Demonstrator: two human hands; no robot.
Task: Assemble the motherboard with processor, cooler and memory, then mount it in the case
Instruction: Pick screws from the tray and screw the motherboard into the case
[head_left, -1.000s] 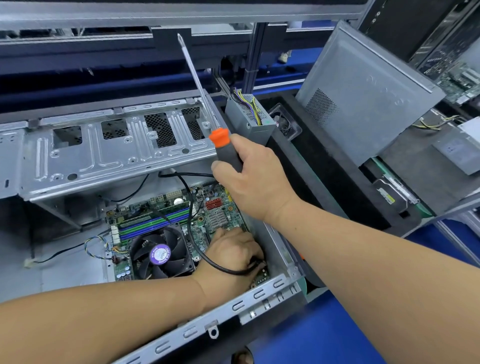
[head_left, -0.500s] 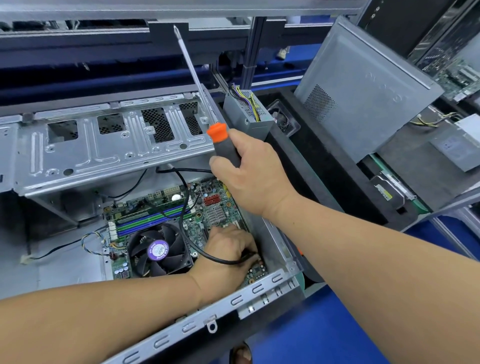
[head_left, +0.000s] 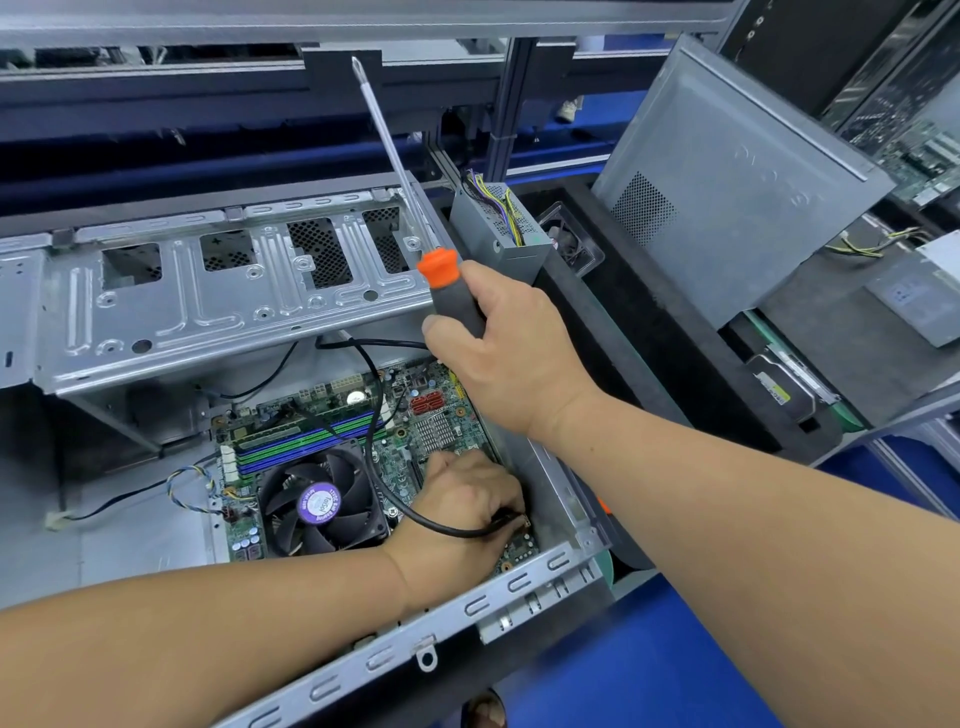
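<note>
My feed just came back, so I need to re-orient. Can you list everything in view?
case: one, grey metal, open, centre
motherboard: one, green, inside the case
cooler fan: one, black with purple label, on the motherboard
black cable: one, looped over the motherboard
screwdriver: one, orange and grey handle, tip pointing up
power supply: one, grey, behind the case
side panel: one, grey, leaning at right
left hand: pinches black cable
right hand: grips screwdriver

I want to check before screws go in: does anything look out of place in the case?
One thing: a black cable loops across the motherboard beside the cooler fan. The right hand holds the screwdriver tip up. Nothing looks damaged.
</note>
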